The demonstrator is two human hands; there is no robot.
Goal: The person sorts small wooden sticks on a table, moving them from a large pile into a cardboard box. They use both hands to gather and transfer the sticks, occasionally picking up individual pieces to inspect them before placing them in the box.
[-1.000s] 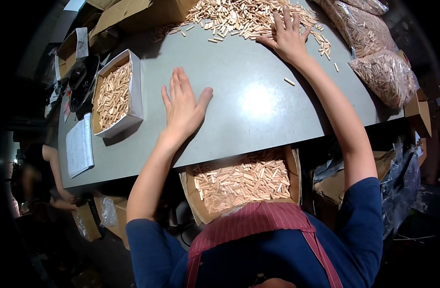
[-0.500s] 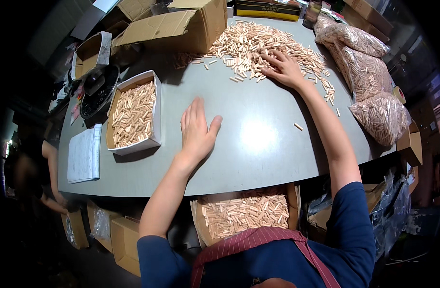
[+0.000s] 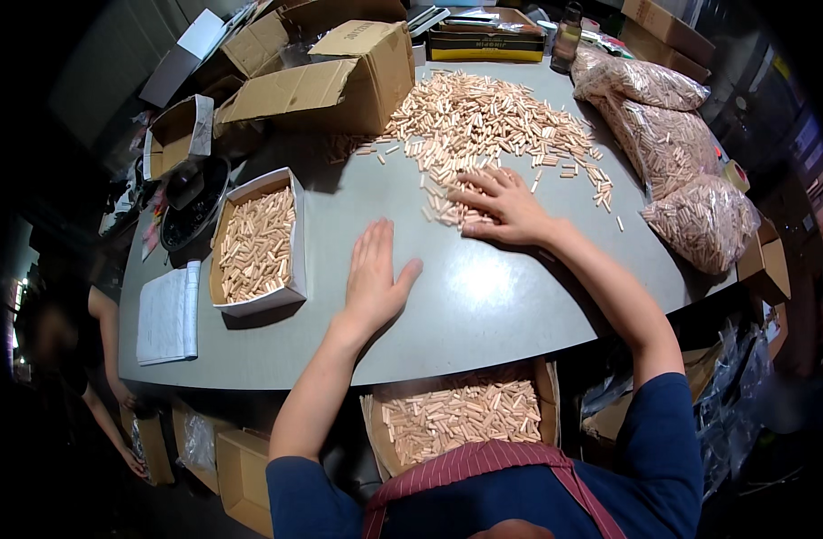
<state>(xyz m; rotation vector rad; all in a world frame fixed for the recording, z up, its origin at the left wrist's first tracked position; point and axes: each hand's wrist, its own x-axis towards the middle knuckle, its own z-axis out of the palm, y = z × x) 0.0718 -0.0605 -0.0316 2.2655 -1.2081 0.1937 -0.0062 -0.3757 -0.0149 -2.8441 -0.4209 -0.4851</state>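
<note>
- I have the right hand (image 3: 508,212) splayed on pegs (image 3: 492,126) heaped beneath and ahead, likely to cover more; no grip shows.
- My left hand (image 3: 374,283) extends, seemingly empty, over the tabletop (image 3: 519,314), perhaps bracing.
- Left of it, a box (image 3: 298,242) keeps pegs contained.

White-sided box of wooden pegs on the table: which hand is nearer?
Left. The left hand is right of the white-sided box, with a gap between; the right hand is farther right, spread over the loose pegs.
</note>
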